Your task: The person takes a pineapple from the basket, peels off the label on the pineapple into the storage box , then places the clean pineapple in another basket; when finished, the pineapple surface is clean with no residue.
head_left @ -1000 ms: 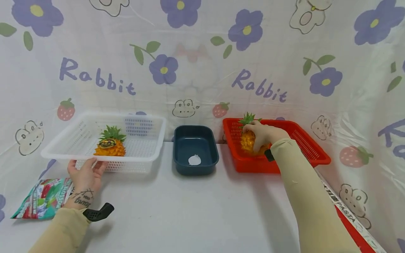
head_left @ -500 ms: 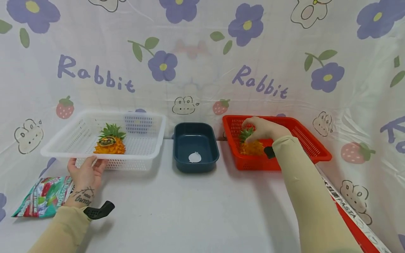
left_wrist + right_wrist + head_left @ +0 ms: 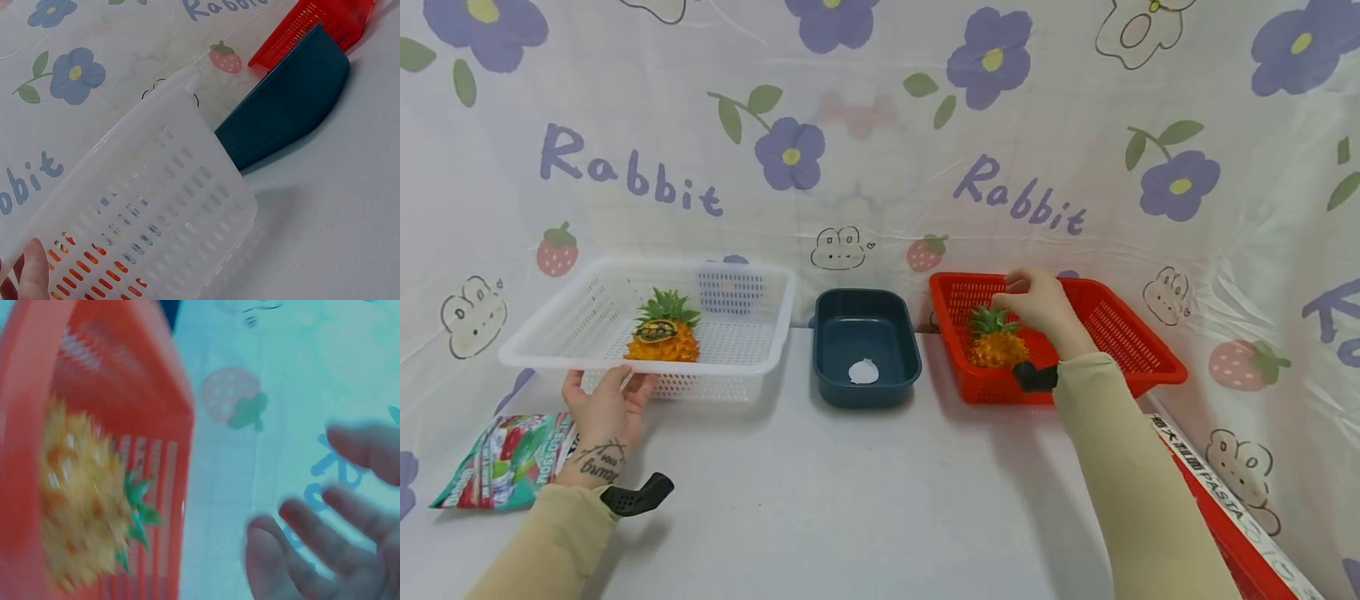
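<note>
A small pineapple [image 3: 997, 347] with green leaves lies at the left end of the red basket [image 3: 958, 387]. Just above its leaves is my right hand [image 3: 1045, 310], holding nothing, its fingers loosely bent and apart from the fruit. In the right wrist view the fingers [image 3: 325, 544] are spread beside the basket's rim. My left hand [image 3: 606, 417] grips the front rim of the white basket [image 3: 741, 367] from below. Inside that basket sits another pineapple [image 3: 662, 337] with a dark label. The left wrist view shows the left fingertips [image 3: 34, 269] at the rim.
Between the baskets stands a dark blue tub [image 3: 867, 392] with a white tag [image 3: 863, 372] in it. A colourful snack bag [image 3: 505, 462] lies left of my left wrist. Along the right edge runs a red-and-white pasta pack [image 3: 1225, 508]. A printed curtain [image 3: 865, 167] hangs behind.
My right hand has let go of the pineapple, which now lies lower in the red basket, and has drawn up and to the right. The left hand stays at the white basket's rim.
</note>
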Tool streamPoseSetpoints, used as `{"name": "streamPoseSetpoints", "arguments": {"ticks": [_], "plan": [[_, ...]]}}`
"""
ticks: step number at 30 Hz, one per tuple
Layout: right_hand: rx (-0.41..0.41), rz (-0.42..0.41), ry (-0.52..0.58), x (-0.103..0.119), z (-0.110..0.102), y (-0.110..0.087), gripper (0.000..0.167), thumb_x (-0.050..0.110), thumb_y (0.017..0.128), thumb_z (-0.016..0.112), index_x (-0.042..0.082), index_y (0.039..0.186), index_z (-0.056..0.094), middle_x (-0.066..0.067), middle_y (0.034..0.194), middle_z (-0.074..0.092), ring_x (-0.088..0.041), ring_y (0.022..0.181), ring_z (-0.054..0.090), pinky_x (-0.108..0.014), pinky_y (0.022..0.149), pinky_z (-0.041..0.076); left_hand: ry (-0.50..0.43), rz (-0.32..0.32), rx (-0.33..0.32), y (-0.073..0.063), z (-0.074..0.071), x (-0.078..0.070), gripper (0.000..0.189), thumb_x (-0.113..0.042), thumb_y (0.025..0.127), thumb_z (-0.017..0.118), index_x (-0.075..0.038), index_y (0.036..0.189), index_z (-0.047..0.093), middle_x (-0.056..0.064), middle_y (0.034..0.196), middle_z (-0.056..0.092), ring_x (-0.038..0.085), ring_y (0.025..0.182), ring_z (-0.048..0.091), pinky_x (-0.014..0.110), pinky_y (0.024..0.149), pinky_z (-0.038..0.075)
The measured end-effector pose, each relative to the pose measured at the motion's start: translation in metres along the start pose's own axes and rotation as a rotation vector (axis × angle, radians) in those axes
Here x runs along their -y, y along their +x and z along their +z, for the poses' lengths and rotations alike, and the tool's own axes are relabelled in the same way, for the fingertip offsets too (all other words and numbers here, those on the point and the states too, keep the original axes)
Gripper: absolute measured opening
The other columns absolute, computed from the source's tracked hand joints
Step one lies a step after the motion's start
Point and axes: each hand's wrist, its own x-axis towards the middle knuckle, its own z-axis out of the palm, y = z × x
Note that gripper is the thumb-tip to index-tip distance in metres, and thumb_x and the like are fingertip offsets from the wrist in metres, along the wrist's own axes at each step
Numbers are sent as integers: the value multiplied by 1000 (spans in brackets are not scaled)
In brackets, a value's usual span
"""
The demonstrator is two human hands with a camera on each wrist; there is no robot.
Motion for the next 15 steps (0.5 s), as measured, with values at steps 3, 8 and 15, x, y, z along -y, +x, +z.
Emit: {"name": "streamPoseSetpoints", "arguments": {"ticks": [3, 8, 15], "plan": [[-125, 92, 224, -5, 1, -13, 52, 32, 90, 58, 2, 130, 43, -16, 123, 49, -25, 95, 57, -34, 79, 54, 6, -7, -1, -1, 1, -1, 72, 2, 86, 60, -40, 130, 21, -6, 124, 36, 19, 99, 53, 33, 74, 55], [-335, 265, 693, -18, 4, -34, 40, 28, 87, 62, 12, 120, 45, 1, 104, 50, -10, 71, 58, -22, 65, 54, -1, -16, 0, -2, 2, -3, 73, 2, 86, 59, -41, 131, 20, -6, 124, 36, 19, 102, 52, 34, 75, 55], [-736, 538, 1391, -38, 3, -58, 34, 17, 86, 63, 24, 107, 37, 3, 100, 45, -13, 54, 45, -19, 47, 44, -6, -16, -11, -1, 1, -2, 72, 3, 85, 59, -40, 129, 23, -6, 125, 36, 20, 99, 52, 34, 74, 55]]}}
